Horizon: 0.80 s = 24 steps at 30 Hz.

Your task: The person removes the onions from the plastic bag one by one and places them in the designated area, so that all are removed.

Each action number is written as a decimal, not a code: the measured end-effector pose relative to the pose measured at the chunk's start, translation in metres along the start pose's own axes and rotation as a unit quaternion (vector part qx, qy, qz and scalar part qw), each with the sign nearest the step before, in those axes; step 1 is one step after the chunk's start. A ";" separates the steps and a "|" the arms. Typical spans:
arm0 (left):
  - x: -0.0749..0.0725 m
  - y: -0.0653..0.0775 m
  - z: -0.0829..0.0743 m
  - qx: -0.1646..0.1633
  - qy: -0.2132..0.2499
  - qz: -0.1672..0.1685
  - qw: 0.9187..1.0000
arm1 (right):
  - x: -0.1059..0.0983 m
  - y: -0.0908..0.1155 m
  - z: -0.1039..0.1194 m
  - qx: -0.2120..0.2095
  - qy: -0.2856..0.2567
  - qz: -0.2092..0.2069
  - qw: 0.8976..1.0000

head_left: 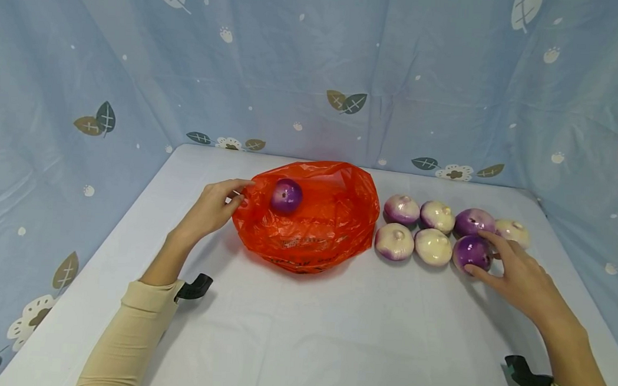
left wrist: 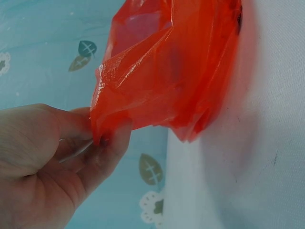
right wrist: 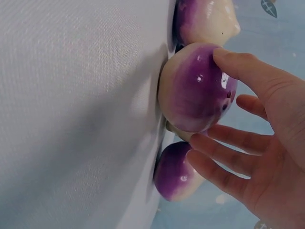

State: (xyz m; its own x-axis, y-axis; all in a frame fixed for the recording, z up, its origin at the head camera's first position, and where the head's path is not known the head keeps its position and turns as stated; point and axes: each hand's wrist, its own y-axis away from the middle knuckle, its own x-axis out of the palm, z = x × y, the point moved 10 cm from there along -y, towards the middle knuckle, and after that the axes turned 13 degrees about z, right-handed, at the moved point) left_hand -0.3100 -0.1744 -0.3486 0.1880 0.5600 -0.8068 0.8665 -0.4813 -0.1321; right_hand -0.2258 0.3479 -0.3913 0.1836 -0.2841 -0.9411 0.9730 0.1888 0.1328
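A red plastic bag (head_left: 306, 240) lies with its mouth spread wide, and one glossy purple onion (head_left: 286, 196) rests inside at its left. My left hand (head_left: 213, 208) pinches the bag's left rim between thumb and fingers; the left wrist view shows the thin plastic (left wrist: 157, 81) in that pinch. At the right, my right hand (head_left: 521, 280) has its thumb and fingers on opposite sides of a dark purple onion (head_left: 470, 253). In the right wrist view this onion (right wrist: 195, 90) still sits on the table, its base toward the palm.
Several more purple-and-white onions (head_left: 394, 242) stand close together in two rows right of the bag. A white cloth (head_left: 332, 336) covers the table. Behind it hangs a blue curtain (head_left: 295, 68) with leaf prints. Black wrist mounts (head_left: 194, 287) stick out from both sleeves.
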 end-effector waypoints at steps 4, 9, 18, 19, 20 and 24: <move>0.000 0.000 0.001 0.000 0.002 -0.002 1.000 | -0.002 0.000 0.000 -0.001 0.000 0.000 1.000; 0.000 0.000 0.001 -0.001 0.001 -0.002 1.000 | -0.004 0.001 0.003 -0.009 0.003 -0.012 1.000; 0.000 0.001 -0.001 -0.003 0.003 0.003 1.000 | -0.014 0.000 0.011 -0.028 0.017 -0.037 0.999; 0.000 0.000 -0.001 -0.003 0.002 0.003 1.000 | -0.014 -0.001 0.012 -0.027 0.018 -0.036 0.999; 0.000 0.000 -0.001 -0.003 0.002 0.003 1.000 | -0.014 -0.001 0.012 -0.027 0.019 -0.036 0.999; -0.001 0.001 -0.001 -0.002 -0.001 0.002 1.000 | -0.017 -0.003 0.016 -0.029 0.023 -0.043 0.998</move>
State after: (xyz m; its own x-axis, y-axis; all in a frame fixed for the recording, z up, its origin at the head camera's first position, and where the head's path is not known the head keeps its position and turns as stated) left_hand -0.3090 -0.1741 -0.3474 0.1913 0.5564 -0.8086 0.8677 -0.4809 -0.1256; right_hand -0.2298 0.3374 -0.3711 0.0914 -0.2593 -0.9614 0.9748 0.2208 0.0331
